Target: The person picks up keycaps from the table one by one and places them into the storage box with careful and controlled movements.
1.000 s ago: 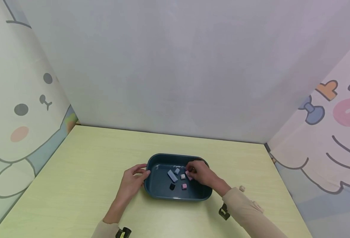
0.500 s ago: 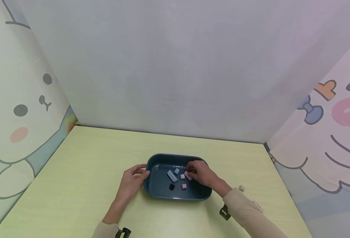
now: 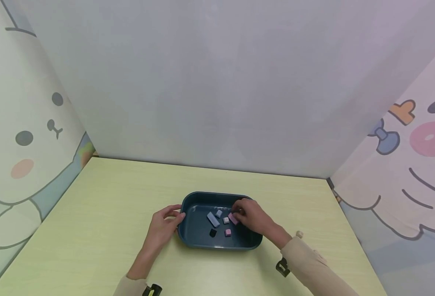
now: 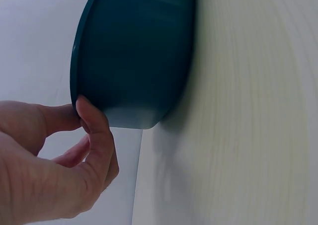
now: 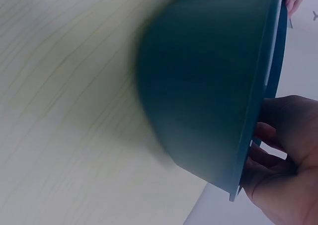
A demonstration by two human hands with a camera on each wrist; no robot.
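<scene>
A dark blue-green tray (image 3: 202,242) stands on the pale yellow table, with several small blocks lying inside. My left hand (image 3: 162,228) pinches its left rim between thumb and fingers; the left wrist view shows the thumb and fingertips at that rim (image 4: 74,61). My right hand (image 3: 252,216) reaches over the right end into the tray, its curled fingers pinching a long pink block (image 3: 233,218) that is partly covered by them. In the right wrist view the tray wall (image 5: 198,86) hides the block and the fingertips.
Also in the tray lie a long light blue block (image 3: 213,219), a small light blue cube (image 3: 219,213), a white cube (image 3: 226,220), a pink cube (image 3: 228,232) and a black piece (image 3: 212,233). Beside the right sleeve, a small pale block (image 3: 299,234) sits on the table (image 3: 136,185).
The right hand has shifted slightly to the right, and more of the long pink block shows beside its fingers. The left hand keeps its place on the tray rim.
</scene>
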